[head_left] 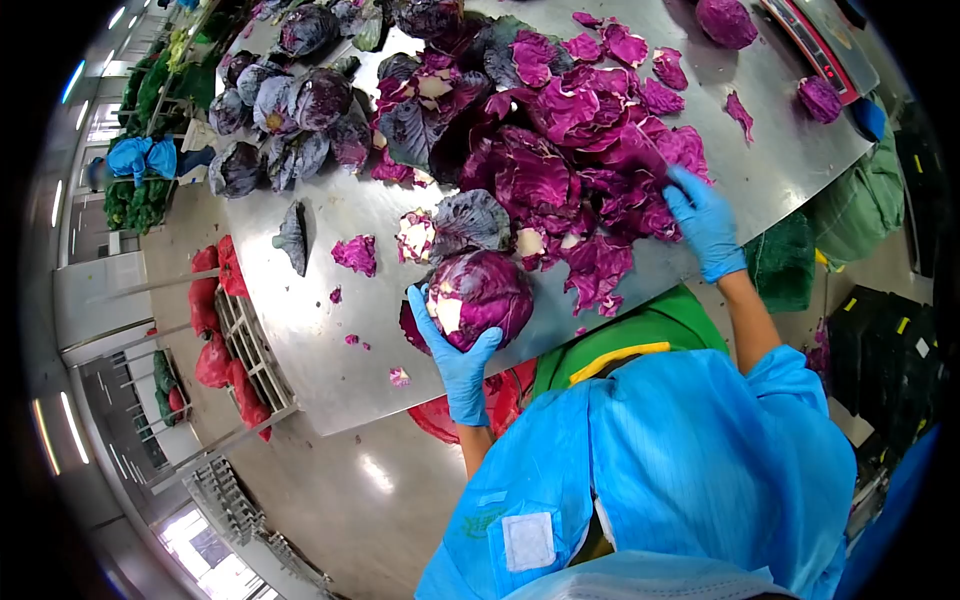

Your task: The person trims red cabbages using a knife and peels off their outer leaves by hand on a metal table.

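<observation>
My left hand (455, 355), in a blue glove, is wrapped round the near left side of a red cabbage (490, 300) at the front edge of the metal table (345, 390). The cabbage has a white cut patch. My right hand (700, 220), also gloved in blue, is at the right end of a heap of loose purple leaves (590, 120); its fingertips are bent at the leaves, and what they hold, if anything, is too small to make out. A cut white stem piece (416, 237) lies just beyond the held cabbage.
Several dark cabbages (325, 98) are piled at the back left. A trimmed cabbage (726, 22) and a smaller one (820, 99) are near a red-edged scale (810, 50). Below the table edge are a green bin (640, 325) and a red basket (435, 418). A co-worker in blue (142, 158) is far left.
</observation>
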Action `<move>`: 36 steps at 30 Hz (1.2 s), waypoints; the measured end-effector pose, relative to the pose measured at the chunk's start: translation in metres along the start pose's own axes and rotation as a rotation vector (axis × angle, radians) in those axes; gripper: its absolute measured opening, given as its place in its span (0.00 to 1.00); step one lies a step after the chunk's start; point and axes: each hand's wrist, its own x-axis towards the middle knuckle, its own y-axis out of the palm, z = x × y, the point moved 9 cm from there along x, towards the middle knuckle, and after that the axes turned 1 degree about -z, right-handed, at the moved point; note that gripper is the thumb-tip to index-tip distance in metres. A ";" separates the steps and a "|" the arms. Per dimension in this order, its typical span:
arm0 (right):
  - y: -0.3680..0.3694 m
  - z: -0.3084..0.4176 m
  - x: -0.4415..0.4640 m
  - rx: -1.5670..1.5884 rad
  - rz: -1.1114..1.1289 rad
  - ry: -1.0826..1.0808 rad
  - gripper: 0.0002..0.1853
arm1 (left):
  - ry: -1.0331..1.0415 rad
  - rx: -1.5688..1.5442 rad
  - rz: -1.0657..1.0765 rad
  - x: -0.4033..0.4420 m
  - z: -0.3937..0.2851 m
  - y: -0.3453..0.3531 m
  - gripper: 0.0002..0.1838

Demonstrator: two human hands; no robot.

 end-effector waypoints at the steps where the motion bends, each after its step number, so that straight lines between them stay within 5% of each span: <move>1: 0.003 0.024 0.009 -0.032 0.076 0.034 0.26 | 0.017 0.090 -0.001 0.001 -0.007 0.002 0.71; 4: 0.036 0.090 0.006 -0.036 0.366 0.060 0.36 | 0.103 0.190 -0.003 -0.002 -0.034 0.034 0.72; 7: 0.092 0.137 -0.018 -0.020 0.688 -0.048 0.37 | 0.286 0.551 -0.039 -0.004 -0.042 0.055 0.70; 9: 0.114 0.145 -0.023 -0.147 0.773 -0.105 0.34 | 0.293 0.526 -0.068 -0.003 -0.042 0.060 0.70; 16: 0.119 0.161 -0.016 -0.259 0.645 -0.394 0.31 | 0.277 0.675 -0.106 -0.004 -0.057 0.066 0.69; 24: 0.159 0.128 0.018 -0.081 0.847 -0.127 0.15 | 0.319 0.642 -0.090 -0.009 -0.059 0.071 0.67; 28: 0.151 0.093 0.038 -0.081 0.623 -0.037 0.14 | 0.436 0.588 0.110 -0.016 -0.054 0.059 0.66; 29: 0.158 0.066 0.023 0.105 0.827 0.330 0.14 | 0.398 0.606 0.098 -0.022 -0.047 0.042 0.67; 31: 0.141 0.078 0.001 0.379 0.859 0.663 0.13 | 0.158 0.256 -0.002 -0.030 -0.026 0.009 0.68; 33: 0.136 0.102 -0.012 0.538 0.791 0.498 0.12 | -0.052 -0.277 0.064 -0.027 -0.033 0.021 0.65; 36: 0.126 0.137 -0.021 0.172 0.698 -0.166 0.14 | -0.007 0.033 -0.081 -0.017 -0.021 0.023 0.56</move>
